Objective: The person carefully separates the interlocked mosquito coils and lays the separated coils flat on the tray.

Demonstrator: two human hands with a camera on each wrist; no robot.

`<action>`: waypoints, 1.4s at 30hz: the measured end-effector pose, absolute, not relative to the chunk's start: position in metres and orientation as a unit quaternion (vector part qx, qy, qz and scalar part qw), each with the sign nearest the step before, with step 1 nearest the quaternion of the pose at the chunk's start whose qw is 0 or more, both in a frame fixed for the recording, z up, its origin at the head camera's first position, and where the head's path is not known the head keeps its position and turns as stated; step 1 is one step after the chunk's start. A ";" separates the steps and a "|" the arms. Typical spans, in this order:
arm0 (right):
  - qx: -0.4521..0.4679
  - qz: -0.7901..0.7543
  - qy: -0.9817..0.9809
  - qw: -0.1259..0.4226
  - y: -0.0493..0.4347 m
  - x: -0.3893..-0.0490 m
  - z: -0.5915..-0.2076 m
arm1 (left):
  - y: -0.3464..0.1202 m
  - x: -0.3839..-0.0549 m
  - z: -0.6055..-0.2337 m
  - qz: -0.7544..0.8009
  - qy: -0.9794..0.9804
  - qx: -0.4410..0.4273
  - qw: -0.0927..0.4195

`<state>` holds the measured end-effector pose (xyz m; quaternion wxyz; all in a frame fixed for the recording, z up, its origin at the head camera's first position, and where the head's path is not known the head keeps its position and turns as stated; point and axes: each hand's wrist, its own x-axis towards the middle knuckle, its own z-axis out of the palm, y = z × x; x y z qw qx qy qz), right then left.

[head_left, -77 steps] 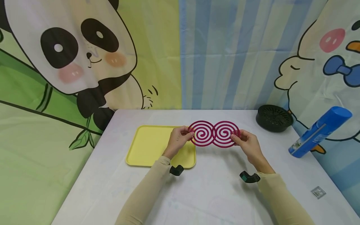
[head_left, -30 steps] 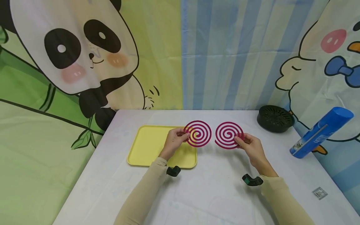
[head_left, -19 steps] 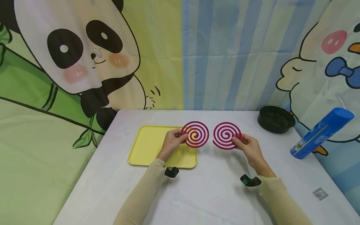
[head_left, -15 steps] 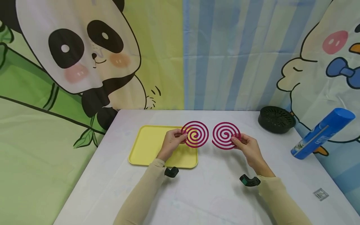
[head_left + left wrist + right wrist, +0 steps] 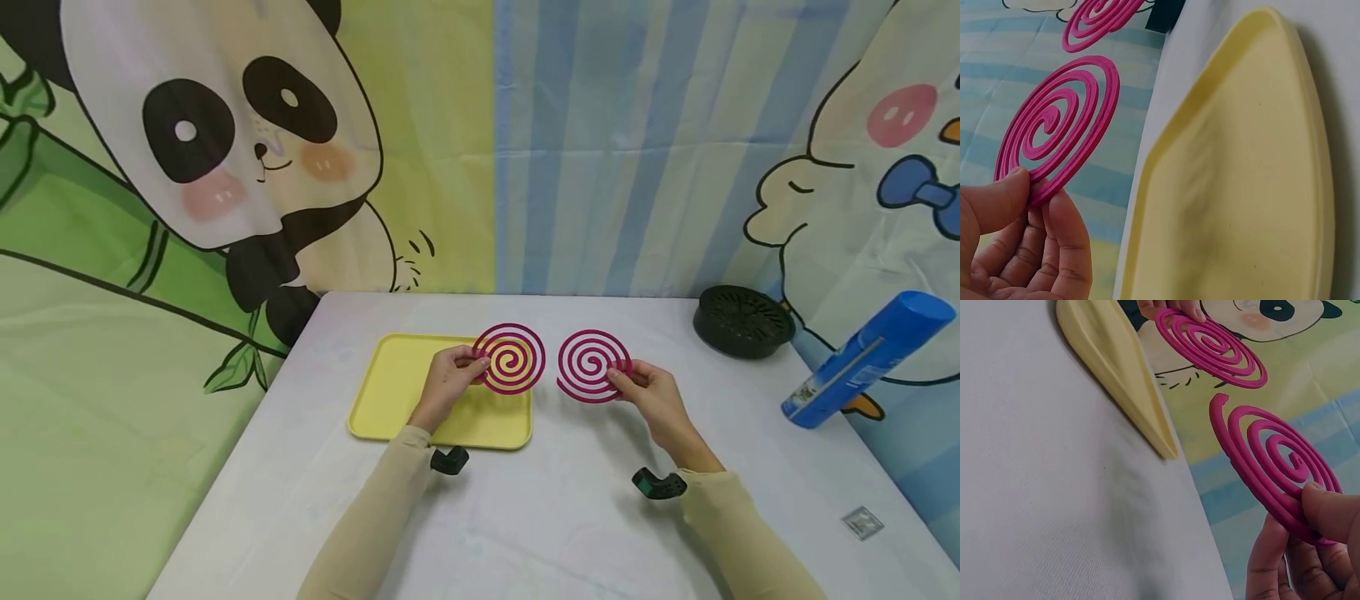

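Note:
My left hand [image 5: 445, 383] pinches a magenta mosquito coil [image 5: 512, 362] by its left edge, thumb in front and fingers behind. The coil is raised and overlaps the right end of a yellow tray [image 5: 401, 392] in the head view. A second mosquito coil [image 5: 594, 363] of the same colour is pinched at its right edge by my right hand [image 5: 660, 400]. Both coils face the head camera side by side, with a narrow gap between them. In the right wrist view the right coil [image 5: 1298, 464] shows its free outer end pointing toward the left coil [image 5: 1213, 342].
A black round slotted case [image 5: 742, 321] stands at the back right of the white table [image 5: 525, 525]. Nearer, by the right edge, is a blue spray can [image 5: 866, 358]. A small printed square tag [image 5: 862, 522] lies at the front right. Patterned curtains hang behind.
The two coils overlapped at first, then came apart sideways. Since then both hands have drifted slightly left with the coils, and the head view has shifted a little.

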<state>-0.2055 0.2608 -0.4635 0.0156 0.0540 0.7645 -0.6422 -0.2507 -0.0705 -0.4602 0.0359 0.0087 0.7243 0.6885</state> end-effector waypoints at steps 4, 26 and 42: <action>0.048 -0.638 0.768 0.019 0.256 -0.206 -0.464 | -0.077 -0.251 -0.462 0.691 0.722 0.006 0.032; 0.023 -0.631 0.775 0.037 0.219 -0.222 -0.467 | -0.110 -0.244 -0.469 0.704 0.710 -0.024 0.008; 0.021 -0.631 0.773 0.057 0.194 -0.235 -0.471 | -0.140 -0.239 -0.473 0.701 0.712 -0.045 -0.010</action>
